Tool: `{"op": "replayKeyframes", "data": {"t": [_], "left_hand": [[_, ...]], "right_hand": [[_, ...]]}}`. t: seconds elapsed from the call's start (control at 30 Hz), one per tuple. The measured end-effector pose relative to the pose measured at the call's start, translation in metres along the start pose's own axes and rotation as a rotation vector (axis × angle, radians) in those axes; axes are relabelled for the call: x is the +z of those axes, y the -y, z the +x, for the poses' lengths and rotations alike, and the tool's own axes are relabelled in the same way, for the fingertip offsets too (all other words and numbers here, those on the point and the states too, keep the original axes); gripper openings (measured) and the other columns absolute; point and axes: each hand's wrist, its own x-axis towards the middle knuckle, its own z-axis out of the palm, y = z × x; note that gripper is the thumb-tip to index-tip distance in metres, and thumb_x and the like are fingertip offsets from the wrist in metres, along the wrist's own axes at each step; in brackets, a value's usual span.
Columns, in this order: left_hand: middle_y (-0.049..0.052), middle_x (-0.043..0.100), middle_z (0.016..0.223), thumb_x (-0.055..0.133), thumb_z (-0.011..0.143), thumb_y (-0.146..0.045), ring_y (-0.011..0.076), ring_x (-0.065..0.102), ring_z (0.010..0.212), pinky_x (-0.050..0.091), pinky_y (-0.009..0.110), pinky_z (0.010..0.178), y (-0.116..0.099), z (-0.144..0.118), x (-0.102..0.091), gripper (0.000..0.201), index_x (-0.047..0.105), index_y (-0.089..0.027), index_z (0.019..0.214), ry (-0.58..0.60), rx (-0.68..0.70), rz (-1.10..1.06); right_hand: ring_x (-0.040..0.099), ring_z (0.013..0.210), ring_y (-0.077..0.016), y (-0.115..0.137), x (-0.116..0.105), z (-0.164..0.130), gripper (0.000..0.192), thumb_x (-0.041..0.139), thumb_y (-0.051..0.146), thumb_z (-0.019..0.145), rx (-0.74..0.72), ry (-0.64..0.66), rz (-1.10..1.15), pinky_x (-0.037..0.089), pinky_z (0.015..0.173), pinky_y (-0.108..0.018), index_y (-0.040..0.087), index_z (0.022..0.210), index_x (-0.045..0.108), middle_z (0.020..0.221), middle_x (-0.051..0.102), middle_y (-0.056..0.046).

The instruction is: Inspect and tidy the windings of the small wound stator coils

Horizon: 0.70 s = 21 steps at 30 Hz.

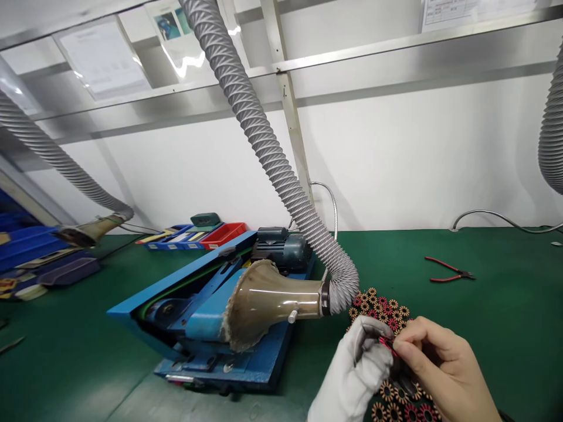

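My left hand (358, 366), in a white glove, is closed with its fingertips on a small red wound motor stator (387, 343). My bare right hand (440, 357) pinches the same part from the other side, thumb against forefinger. Fingers cover most of the held part. Beneath and behind both hands, many ring-shaped stators (393, 313) lie spread over the green mat, some with copper-coloured windings and some with red. More stators (391, 412) show below, between my wrists.
Left of my hands stands a blue belt machine (206, 316) with a motor and a brown suction hood (272, 296), joined to a grey hose (264, 135). Red-handled pliers (451, 271) lie at the right. Behind the machine sit blue and red bins (224, 234).
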Motion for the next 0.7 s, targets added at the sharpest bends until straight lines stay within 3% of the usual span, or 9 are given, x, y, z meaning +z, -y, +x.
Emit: {"op": "replayKeyframes", "data": {"t": [0.27, 0.43, 0.7], "left_hand": [[-0.004, 0.053, 0.067, 0.076, 0.072, -0.059, 0.0104, 0.044, 0.063, 0.036, 0.024, 0.062, 0.012, 0.003, -0.007, 0.046, 0.065, -0.019, 0.090, 0.039, -0.027, -0.152], [-0.002, 0.057, 0.072, 0.076, 0.070, -0.059, 0.0127, 0.048, 0.068, 0.037, 0.026, 0.068, 0.008, 0.002, -0.004, 0.046, 0.066, -0.019, 0.089, 0.025, -0.010, -0.163], [0.000, 0.057, 0.078, 0.080, 0.068, -0.055, 0.0129, 0.048, 0.071, 0.039, 0.025, 0.069, 0.005, -0.001, -0.004, 0.044, 0.069, -0.018, 0.090, 0.013, -0.068, -0.229]], "right_hand": [[0.046, 0.053, -0.0155, -0.003, 0.009, 0.001, 0.032, 0.079, 0.049, 0.073, 0.004, -0.116, 0.106, 0.034, 0.056, -0.028, 0.022, 0.056, 0.072, 0.053, 0.058, 0.001], [0.044, 0.053, -0.0156, -0.004, 0.008, 0.001, 0.041, 0.079, 0.057, 0.071, 0.028, -0.114, 0.170, 0.033, 0.054, -0.028, 0.021, 0.054, 0.070, 0.052, 0.056, 0.001], [0.038, 0.054, -0.0139, -0.004, 0.009, 0.002, 0.038, 0.080, 0.054, 0.072, 0.046, -0.094, 0.248, 0.028, 0.053, -0.027, 0.020, 0.057, 0.070, 0.054, 0.051, 0.001]]}}
